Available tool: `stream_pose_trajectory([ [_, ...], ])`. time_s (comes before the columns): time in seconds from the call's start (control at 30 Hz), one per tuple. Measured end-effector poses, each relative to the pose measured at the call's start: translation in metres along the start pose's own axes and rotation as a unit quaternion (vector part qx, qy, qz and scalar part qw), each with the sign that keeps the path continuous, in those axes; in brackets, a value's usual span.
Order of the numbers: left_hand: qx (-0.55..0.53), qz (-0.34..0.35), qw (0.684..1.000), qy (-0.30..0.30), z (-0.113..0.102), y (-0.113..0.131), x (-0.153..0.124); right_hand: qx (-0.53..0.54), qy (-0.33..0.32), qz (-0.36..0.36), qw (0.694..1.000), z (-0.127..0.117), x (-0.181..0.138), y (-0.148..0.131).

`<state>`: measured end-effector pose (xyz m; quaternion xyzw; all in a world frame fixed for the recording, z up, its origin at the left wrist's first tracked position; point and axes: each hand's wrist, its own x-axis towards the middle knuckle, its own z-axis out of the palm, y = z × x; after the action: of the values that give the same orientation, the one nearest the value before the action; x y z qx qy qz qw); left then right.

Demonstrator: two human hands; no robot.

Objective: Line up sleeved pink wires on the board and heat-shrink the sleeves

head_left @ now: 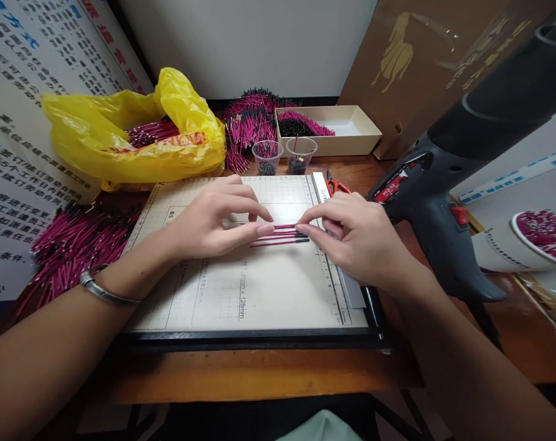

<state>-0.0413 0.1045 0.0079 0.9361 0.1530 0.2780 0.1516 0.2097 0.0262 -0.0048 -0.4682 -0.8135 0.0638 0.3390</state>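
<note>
A thin magenta wire (284, 226) with a black end stretches level between my two hands, just above a paper trimmer board (278, 288). My left hand (222, 215) is closed, with thumb and forefinger pinching the wire's left part. At the black end, the thumb and forefinger of my right hand (358, 236) pinch it. Several more magenta wires (278, 243) with black sleeves lie side by side on the board, below my fingertips. My palms and fingers hide parts of the wires.
Behind the board stand a yellow plastic bag (167, 153) of wires, two clear cups (266, 160) and a shallow box (351, 144). A wire pile (82, 251) lies left. Red-handled pliers (337, 185), a heat gun (431, 202) and a paper cup (502, 248) are right.
</note>
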Motion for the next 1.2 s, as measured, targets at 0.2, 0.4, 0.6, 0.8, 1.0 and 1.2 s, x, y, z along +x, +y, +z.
stream_pose_trajectory([
  [0.2,0.006,0.021,1.000,0.020,0.0038,0.0006,0.0009,-0.020,0.032,-0.002,0.999,0.0003,-0.0007,-0.0023],
  [0.4,0.009,0.033,0.999,0.029,0.0049,0.0034,0.0026,-0.004,0.019,-0.044,0.999,0.0023,-0.0014,-0.0030],
  [0.6,0.010,0.037,0.999,0.036,0.0041,0.0045,0.0026,-0.014,0.012,-0.045,0.999,0.0013,-0.0007,-0.0045],
  [0.8,0.006,0.014,0.999,0.034,0.0038,0.0049,0.0024,-0.014,0.001,-0.024,1.000,-0.0004,-0.0018,-0.0037],
  [1.0,0.012,0.033,0.999,0.038,0.0039,0.0047,0.0024,-0.016,0.010,-0.047,0.999,-0.0009,-0.0007,-0.0030],
  [1.2,0.018,0.047,0.998,0.038,0.0043,0.0032,0.0025,-0.018,-0.008,-0.036,0.999,-0.0015,-0.0005,-0.0033],
])
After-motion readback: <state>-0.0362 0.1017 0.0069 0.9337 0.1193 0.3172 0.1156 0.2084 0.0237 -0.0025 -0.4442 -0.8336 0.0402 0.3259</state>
